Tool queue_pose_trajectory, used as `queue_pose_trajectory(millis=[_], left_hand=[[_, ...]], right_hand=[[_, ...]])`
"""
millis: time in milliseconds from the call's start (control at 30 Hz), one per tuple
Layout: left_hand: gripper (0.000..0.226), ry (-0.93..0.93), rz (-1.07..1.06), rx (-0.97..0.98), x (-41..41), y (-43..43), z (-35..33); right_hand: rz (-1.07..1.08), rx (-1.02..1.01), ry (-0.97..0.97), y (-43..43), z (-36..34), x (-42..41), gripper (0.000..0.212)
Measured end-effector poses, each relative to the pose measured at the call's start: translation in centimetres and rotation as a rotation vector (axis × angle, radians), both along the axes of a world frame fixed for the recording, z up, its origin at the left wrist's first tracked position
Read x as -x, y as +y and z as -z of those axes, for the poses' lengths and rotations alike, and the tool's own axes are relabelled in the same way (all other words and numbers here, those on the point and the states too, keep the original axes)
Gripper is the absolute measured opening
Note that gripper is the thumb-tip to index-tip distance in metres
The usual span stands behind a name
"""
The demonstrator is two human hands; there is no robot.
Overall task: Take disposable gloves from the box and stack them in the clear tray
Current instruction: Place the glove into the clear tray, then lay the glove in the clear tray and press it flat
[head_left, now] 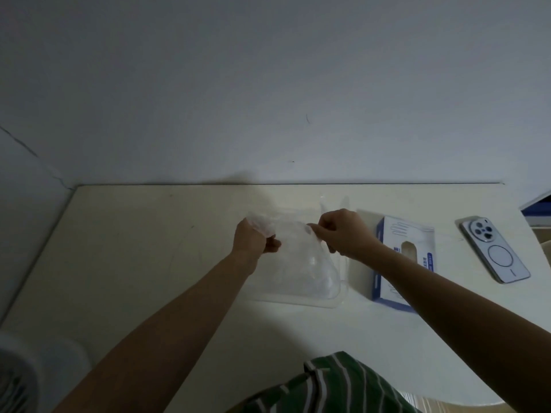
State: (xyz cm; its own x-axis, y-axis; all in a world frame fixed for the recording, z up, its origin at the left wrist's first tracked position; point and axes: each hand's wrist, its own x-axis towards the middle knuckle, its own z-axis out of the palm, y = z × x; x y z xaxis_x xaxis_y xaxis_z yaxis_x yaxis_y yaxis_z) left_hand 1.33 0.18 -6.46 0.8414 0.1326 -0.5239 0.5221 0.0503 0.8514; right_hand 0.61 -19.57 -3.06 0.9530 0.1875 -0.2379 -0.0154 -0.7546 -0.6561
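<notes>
Pinching glove (pixel 287 234) over tray (pixel 301 303), left hand (pixel 252 240) and right hand (pixel 346 234), box (pixel 398 234) lettering illegible

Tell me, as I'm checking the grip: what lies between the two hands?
A clear glove, held by left hand and right hand, over the clear tray; head view.

Dim grey wall (pixel 268 84) behind cream table (pixel 134 263)
</notes>
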Motion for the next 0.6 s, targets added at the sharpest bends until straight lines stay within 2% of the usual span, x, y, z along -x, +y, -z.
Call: queue_pose_trajectory(millis=[100, 167, 233, 267, 300, 367, 467, 533, 600], left_hand=[[0.007, -0.215, 0.251, -0.148, 0.3, 1.2, -0.4], [0.009, -0.292, 0.368, -0.153, 0.6, 1.9, -1.0], [0.013, -0.344, 0.452, -0.155, 0.7, 2.5, -1.5], [0.016, -0.374, 0.484, -0.181, 0.7, 2.6, -1.7], [0.017, -0.400, 0.498, -0.203, 0.7, 2.7, -1.8], [0.015, -0.387, 0.476, -0.201, 0.8, 2.8, -2.0], [0.030, -0.211, 0.478, -0.144, 0.6, 3.5, -2.2], [0.035, -0.099, 0.545, -0.113, 0.7, 3.9, -2.1], [0.031, -0.090, 0.526, -0.118, 0.8, 4.1, -1.9]], right_hand=[[0.023, -0.034, -0.179, -0.1, -0.3, 0.0, 0.023], [-0.035, -0.081, -0.301, 0.1, -0.2, 0.2, 0.050], [-0.172, 0.001, -0.333, 0.6, 0.1, 0.2, 0.077], [-0.229, 0.065, -0.300, 0.9, 0.1, 0.1, 0.083], [-0.272, 0.116, -0.249, 1.2, 0.3, -0.1, 0.081], [-0.305, 0.203, -0.178, 1.8, 0.6, -0.5, 0.054], [-0.279, 0.289, -0.220, 2.7, 0.7, -0.7, 0.013], [-0.209, 0.220, -0.229, 3.1, 0.9, -0.7, 0.012], [-0.112, 0.096, -0.173, 3.0, 0.7, -1.0, 0.017]])
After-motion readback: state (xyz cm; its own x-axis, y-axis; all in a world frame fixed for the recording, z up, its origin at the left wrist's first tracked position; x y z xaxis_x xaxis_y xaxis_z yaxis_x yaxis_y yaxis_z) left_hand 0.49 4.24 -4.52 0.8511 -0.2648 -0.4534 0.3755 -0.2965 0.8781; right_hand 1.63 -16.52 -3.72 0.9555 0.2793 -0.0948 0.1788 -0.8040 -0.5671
